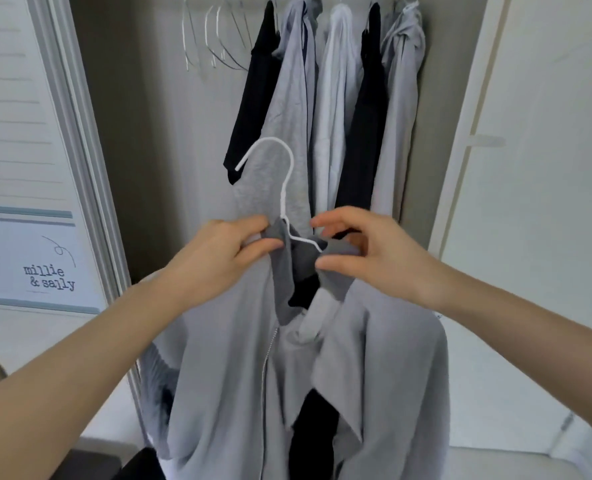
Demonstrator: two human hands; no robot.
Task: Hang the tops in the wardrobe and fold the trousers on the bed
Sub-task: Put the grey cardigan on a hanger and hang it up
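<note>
A light grey zip-up top [225, 368] hangs on a white wire hanger [284, 188], held up in front of the open wardrobe. My left hand [225, 258] pinches the darker grey collar at the hanger's left shoulder. My right hand [363, 251] pinches the collar at the hanger's right shoulder. The hook points up and left, below the rail and free of it. Behind it, several tops hang in the wardrobe: black [256, 98], grey [294, 81], white [336, 98], black [367, 126] and grey [401, 98].
Several bare wire hangers [211, 39] hang at the left of the rail. A white louvred door [21, 133] with a printed sign stands at the left. A white wardrobe door [529, 202] stands open at the right. A dark object [90, 465] sits at the bottom left.
</note>
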